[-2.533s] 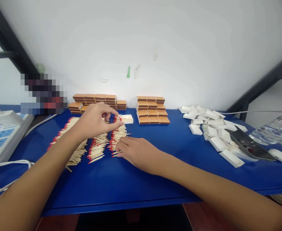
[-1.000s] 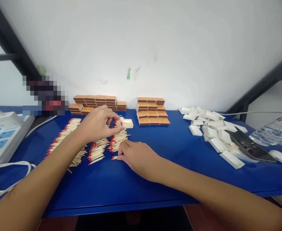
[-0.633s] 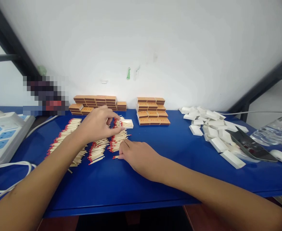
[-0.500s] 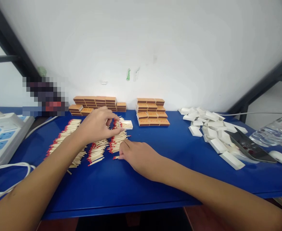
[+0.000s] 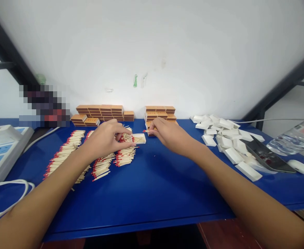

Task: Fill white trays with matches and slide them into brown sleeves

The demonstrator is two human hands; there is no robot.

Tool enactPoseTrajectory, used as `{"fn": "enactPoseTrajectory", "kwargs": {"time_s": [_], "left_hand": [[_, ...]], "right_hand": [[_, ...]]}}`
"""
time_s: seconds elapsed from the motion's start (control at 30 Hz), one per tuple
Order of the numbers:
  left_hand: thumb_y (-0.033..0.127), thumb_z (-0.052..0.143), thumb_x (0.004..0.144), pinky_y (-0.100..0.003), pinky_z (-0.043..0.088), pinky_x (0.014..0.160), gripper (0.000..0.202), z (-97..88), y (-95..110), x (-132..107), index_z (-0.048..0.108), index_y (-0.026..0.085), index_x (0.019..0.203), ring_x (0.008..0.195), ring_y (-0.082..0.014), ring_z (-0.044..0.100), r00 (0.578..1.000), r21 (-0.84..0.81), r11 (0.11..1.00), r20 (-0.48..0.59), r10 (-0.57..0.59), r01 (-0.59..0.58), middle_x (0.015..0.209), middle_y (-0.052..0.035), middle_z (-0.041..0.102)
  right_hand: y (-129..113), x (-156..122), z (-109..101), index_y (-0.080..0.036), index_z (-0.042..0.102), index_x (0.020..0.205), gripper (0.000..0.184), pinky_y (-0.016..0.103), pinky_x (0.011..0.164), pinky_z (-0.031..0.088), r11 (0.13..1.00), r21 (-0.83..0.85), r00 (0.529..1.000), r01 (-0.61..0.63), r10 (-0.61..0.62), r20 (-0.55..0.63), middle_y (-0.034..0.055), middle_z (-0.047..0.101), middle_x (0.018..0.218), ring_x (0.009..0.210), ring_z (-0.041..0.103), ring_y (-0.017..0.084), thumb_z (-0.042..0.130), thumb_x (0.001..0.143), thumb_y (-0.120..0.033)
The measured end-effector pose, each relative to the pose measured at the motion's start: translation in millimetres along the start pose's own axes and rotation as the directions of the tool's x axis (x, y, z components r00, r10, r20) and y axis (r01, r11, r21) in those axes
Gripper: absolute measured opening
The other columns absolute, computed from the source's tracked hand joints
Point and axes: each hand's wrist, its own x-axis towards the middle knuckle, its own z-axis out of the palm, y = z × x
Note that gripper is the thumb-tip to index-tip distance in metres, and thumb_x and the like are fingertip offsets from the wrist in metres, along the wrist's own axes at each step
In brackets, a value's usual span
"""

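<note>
My left hand (image 5: 106,137) is closed on the left end of a small white matchbox tray (image 5: 140,138), thumb in front and fingers behind. Some matches lie inside the tray. My right hand (image 5: 167,134) pinches a red-tipped match (image 5: 146,131) just above and right of the tray, its head pointing left. Under and beside my left hand are rows of loose red-headed matches (image 5: 125,157). Another row of matches (image 5: 63,155) lies farther left, partly behind my left forearm. Behind my right hand stands a stepped stack of orange matchboxes (image 5: 160,109), its lower part hidden.
More matchboxes (image 5: 100,110) are stacked against the wall at the left. A heap of white trays (image 5: 227,133) lies right, next to a dark phone-like slab (image 5: 266,155), a white mouse (image 5: 300,166) and a plastic bottle (image 5: 294,136). A power strip (image 5: 1,152) sits left on the blue table (image 5: 141,204).
My right hand has moved up and right with the match, from the near end of the match row to beside the tray. My left hand stays on the tray, slightly lower in view.
</note>
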Motion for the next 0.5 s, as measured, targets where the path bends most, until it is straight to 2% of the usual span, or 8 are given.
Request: {"fn": "enactPoseTrajectory", "kwargs": {"time_s": [0.27, 0.5], "left_hand": [[0.055, 0.085, 0.091, -0.033, 0.041, 0.071, 0.033, 2.0, 8, -1, 0.086, 0.027, 0.108, 0.078, -0.0206, 0.057, 1.0, -0.031, 0.999, 0.017, 0.026, -0.025, 0.077, -0.0009, 0.068], [0.055, 0.083, 0.093, -0.036, 0.047, 0.081, 0.033, 4.0, 11, -1, 0.086, 0.024, 0.105, 0.091, -0.023, 0.062, 0.998, -0.033, 0.998, -0.009, 0.054, -0.054, 0.089, -0.0042, 0.071]], "right_hand": [[-13, -3, 5, -0.018, 0.062, 0.107, 0.015, 0.032, 0.071, 0.037, 0.998, -0.022, 0.999, 0.053, -0.053, -0.001, 0.0116, 0.074, 0.111, 0.089, 0.065, 0.022, 0.051, 0.113, -0.025], [-15, -3, 4, -0.018, 0.063, 0.109, 0.014, 0.031, 0.071, 0.036, 0.997, -0.016, 0.998, 0.07, -0.07, 0.006, 0.0103, 0.075, 0.109, 0.089, 0.064, 0.021, 0.051, 0.114, -0.024]]}}
